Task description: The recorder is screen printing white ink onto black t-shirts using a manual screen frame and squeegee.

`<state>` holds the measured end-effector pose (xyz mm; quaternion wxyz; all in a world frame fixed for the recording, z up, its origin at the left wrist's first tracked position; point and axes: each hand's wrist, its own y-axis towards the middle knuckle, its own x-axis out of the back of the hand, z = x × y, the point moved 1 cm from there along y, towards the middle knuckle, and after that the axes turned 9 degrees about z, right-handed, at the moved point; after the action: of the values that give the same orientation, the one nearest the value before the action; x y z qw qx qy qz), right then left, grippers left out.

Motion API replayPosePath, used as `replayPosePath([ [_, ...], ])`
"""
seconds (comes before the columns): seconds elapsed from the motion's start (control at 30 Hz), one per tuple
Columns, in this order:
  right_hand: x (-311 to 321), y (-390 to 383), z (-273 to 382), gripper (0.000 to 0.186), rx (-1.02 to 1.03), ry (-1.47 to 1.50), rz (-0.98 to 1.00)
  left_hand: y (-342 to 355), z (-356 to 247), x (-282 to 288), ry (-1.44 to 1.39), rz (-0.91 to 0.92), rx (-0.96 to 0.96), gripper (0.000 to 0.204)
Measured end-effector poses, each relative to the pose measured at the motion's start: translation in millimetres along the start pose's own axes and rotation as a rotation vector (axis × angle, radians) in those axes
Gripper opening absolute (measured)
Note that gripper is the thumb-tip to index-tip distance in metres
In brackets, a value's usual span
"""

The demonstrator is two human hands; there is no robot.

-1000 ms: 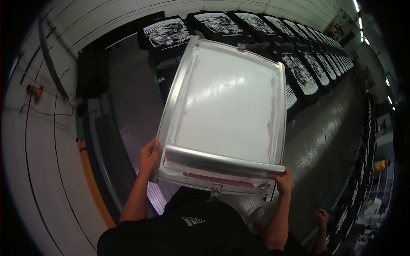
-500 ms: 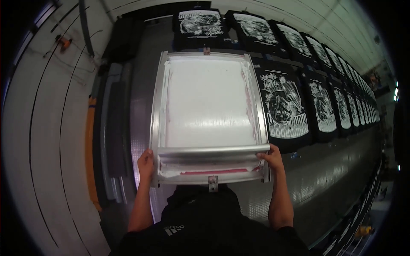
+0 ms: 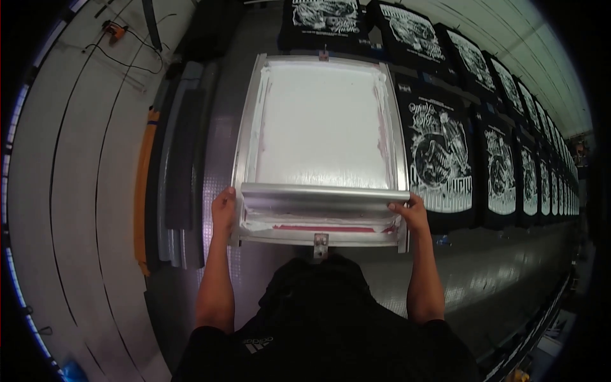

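In front of me is a metal-framed printing screen, coated white inside with ink smears along its edges. A long metal squeegee lies across its near part, and a reddish strip shows below it. My left hand is closed around the frame's left edge, beside the squeegee's end. My right hand grips the right side, its thumb over the squeegee's right end and its fingers at the frame's outer edge. Some fingers of both hands are hidden. A small metal bracket sits at the frame's near edge.
Rows of black shirts with white prints run along the right and far side. Dark rolls and an orange strip lie to the left. An orange tool with a cord is on the floor at upper left.
The screen, squeegee and both hands appear higher and slightly farther right in the picture; the shirts have shifted right too. Both hands keep the same hold.
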<state>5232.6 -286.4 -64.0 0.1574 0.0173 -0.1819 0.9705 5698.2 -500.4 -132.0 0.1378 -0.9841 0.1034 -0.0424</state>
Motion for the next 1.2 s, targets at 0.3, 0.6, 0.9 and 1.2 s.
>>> replayPosePath([
  [0.3,1.0,32.8,-10.0,0.038,-0.012,-0.027,-0.018,36.3,28.4,12.6,0.074,0.010,0.115,0.053],
  [0.6,-6.2,44.4,-32.4,0.039,-0.012,0.054,0.024,53.5,49.2,10.3,-0.010,0.011,0.026,0.050],
  [0.9,-4.1,35.8,-26.8,0.041,-0.035,0.056,0.013,40.8,36.9,4.0,0.144,0.006,0.066,0.058],
  [1.2,-37.5,-2.3,37.2,0.025,-0.054,-1.083,0.195,10.7,-42.0,6.1,0.646,0.271,-0.438,0.053],
])
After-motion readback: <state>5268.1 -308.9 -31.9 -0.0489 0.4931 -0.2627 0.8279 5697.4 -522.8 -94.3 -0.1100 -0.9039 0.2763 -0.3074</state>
